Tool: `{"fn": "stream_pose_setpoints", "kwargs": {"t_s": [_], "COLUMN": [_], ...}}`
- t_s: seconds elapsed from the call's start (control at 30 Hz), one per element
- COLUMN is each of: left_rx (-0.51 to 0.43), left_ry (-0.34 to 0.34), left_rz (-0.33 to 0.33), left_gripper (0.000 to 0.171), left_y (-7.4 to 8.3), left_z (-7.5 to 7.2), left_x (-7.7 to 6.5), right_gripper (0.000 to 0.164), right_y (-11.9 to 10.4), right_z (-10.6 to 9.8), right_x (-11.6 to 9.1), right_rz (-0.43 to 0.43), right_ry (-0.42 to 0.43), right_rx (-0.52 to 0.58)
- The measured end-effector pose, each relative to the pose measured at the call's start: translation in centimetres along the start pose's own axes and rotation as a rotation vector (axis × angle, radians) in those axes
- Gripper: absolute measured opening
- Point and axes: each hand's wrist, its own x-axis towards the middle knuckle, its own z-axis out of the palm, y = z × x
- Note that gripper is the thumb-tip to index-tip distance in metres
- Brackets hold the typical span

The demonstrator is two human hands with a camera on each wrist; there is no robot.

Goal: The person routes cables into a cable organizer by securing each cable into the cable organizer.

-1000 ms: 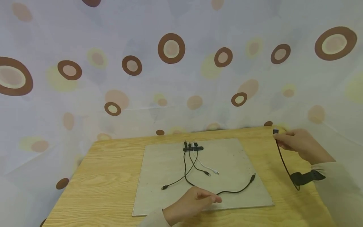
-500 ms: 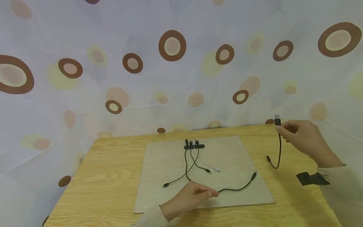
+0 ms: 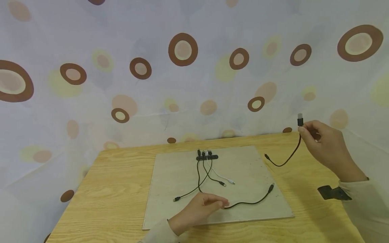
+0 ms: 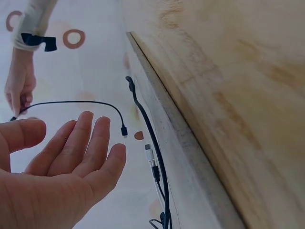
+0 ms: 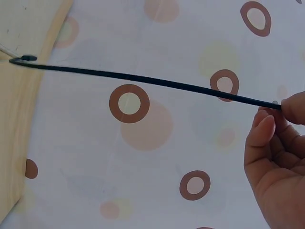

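Note:
My right hand (image 3: 329,148) pinches a short black USB cable (image 3: 288,162) just below its metal-tipped plug, raised above the table's right side. The cable's other, smaller connector hangs out to the left. In the right wrist view the cable (image 5: 143,80) stretches away from thumb and fingertips. My left hand (image 3: 199,209) hovers at the board's front with loosely bent fingers; the left wrist view shows nothing in its palm (image 4: 57,191). By its fingertips lies a thicker black cable (image 3: 249,203), partly hidden behind the hand. A black cable holder (image 3: 215,157) grips several cable ends at the board's back.
A pale square board (image 3: 243,165) lies on the wooden table (image 3: 112,189). Hanging forward from the holder are black cables and a white cable (image 3: 221,177). Behind the table is a patterned cloth (image 3: 194,84).
My right hand has risen, turning the plug upright, and the cable's free end has swung from the right over to the left. The left hand has drifted slightly left.

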Motion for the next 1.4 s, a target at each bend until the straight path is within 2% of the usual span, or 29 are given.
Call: {"fn": "stream_pose_setpoints", "kwargs": {"t_s": [0.33,0.5,0.63,0.7,0.87,0.93,1.1,1.2,1.4], "left_rx": [0.008,0.003,0.01,0.091,0.486,0.589,0.597,0.579,0.573], "left_ry": [0.042,0.101,0.139,0.142,0.073,0.046,0.026,0.025,0.03], "left_rz": [0.012,0.067,0.071,0.091,0.221,0.235,0.178,0.174,0.153], "left_gripper": [0.026,0.025,0.023,0.025,0.037,0.038,0.027,0.019,0.01], "left_y": [0.2,0.5,0.8,0.7,0.2,0.1,-0.2,-0.2,-0.3], "left_z": [-0.8,-1.3,-1.3,-1.2,-1.0,-0.8,-0.8,-0.8,-0.7], "left_x": [0.0,-0.1,-0.1,0.0,0.5,0.6,0.7,0.7,0.6], "right_gripper": [0.009,0.009,0.012,0.014,0.018,0.018,0.018,0.018,0.025], "right_y": [-0.7,-1.5,-1.7,-1.6,-1.7,-1.8,-1.9,-2.0,-2.0], "right_z": [1.5,2.4,3.1,3.5,4.1,4.3,4.7,4.9,5.4], "right_x": [-0.6,-0.8,-1.0,-1.1,-1.1,-1.0,-1.0,-1.0,-1.3], "right_rz": [0.052,0.068,0.089,0.104,0.111,0.103,0.096,0.108,0.192], "right_ry": [0.006,-0.032,-0.08,-0.103,-0.14,-0.146,-0.159,-0.167,-0.217], "right_rx": [0.189,0.296,0.375,0.43,0.551,0.576,0.633,0.655,0.605]}}
